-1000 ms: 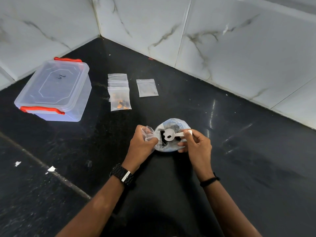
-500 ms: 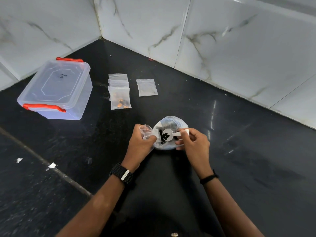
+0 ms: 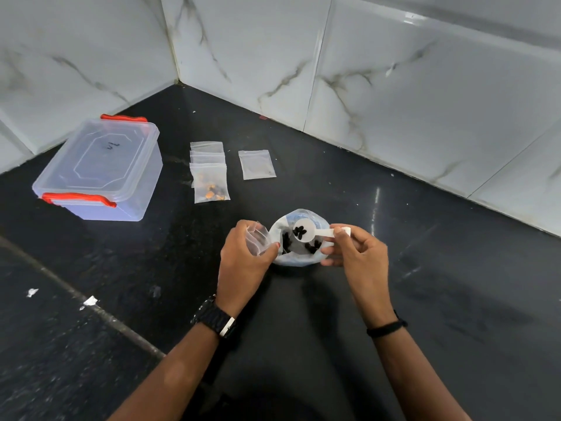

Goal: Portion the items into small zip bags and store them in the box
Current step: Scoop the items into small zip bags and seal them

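Over black worktop point(image 3: 394, 299): right hand point(image 3: 358, 253) pinches loaded scoop point(image 3: 303, 230), handle pointing right; open zip bag point(image 3: 258, 238), gripped by left hand point(image 3: 243, 259), waits just left.

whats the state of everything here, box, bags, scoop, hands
storage box: lid on, red latches down.
small zip bag: held by the left hand, looks empty.
white scoop: in the right hand, holds dark pieces, over the big bag.
big bag: open, dark pieces inside.
stacked zip bags: flat, front one holds orange bits.
single zip bag: flat, looks empty.
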